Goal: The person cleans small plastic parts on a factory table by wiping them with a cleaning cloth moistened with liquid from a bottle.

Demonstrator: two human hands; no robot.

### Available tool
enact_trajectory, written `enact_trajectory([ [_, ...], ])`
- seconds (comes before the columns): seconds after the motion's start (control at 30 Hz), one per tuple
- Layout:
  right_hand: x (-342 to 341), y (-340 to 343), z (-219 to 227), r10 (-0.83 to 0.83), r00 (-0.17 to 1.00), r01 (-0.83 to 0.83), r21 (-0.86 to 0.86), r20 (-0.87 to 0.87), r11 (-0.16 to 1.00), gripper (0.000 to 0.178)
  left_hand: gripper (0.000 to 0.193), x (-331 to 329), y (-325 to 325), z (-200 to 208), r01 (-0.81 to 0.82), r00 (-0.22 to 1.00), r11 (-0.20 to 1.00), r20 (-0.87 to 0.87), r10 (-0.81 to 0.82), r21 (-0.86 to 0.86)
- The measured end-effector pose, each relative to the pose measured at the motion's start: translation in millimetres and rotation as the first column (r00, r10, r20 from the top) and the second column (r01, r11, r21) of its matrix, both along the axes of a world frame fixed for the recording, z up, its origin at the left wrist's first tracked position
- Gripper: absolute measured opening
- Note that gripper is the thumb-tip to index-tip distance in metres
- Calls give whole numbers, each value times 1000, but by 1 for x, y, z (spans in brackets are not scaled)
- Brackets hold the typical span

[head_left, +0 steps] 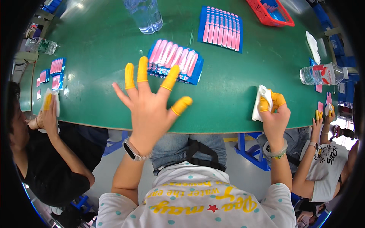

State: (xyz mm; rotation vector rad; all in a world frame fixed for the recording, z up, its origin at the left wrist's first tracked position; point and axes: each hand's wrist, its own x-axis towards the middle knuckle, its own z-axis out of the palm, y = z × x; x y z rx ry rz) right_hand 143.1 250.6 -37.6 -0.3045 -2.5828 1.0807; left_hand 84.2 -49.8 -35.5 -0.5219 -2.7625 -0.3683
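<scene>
Spread wide, my left hand (149, 108) is open with nothing in it. Yellow finger cots cover its thumb and several fingertips; the little finger is bare. Its fingertips overlap the near edge of a blue sheet with a row of pink, shiny strips (171, 55); whether they touch it I cannot tell. Near the table's front edge, to the right, my right hand (275, 114) is closed on a folded white cloth (257, 110), gripped between fingers that also wear yellow cots. A second blue sheet with longer pink strips (222, 32) lies flat farther back.
On the green table (224, 87) stand a clear water bottle (150, 19) at the back and a red basket (272, 13) at the far right. Another bottle (321, 74) lies at right. Co-workers sit on both sides, one with a hand (49, 110) on a white cloth.
</scene>
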Motion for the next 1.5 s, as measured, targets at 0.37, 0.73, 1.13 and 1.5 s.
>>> enact_trajectory([
  [0.37, -17, 24, -22, -142, 977, 44, -503, -157, 863, 16, 64, -1, 60, -5, 302, 948, 942, -56, -313, -145],
  [0.73, -10, 21, -25, -130, 978, 25, -532, -162, 847, 19, 70, -23, 116, -1, 407, 911, 888, 20, -412, -212],
  [1.13, -45, -1, 7, 262, 952, -220, 238, -160, 946, 31, 65, 30, 86, -6, 524, 832, 852, 219, -509, -10],
  [1.5, -63, -17, 1, 263, 963, -248, 563, 57, 788, 23, 62, 31, 84, -10, 511, 842, 859, 185, -507, 32],
])
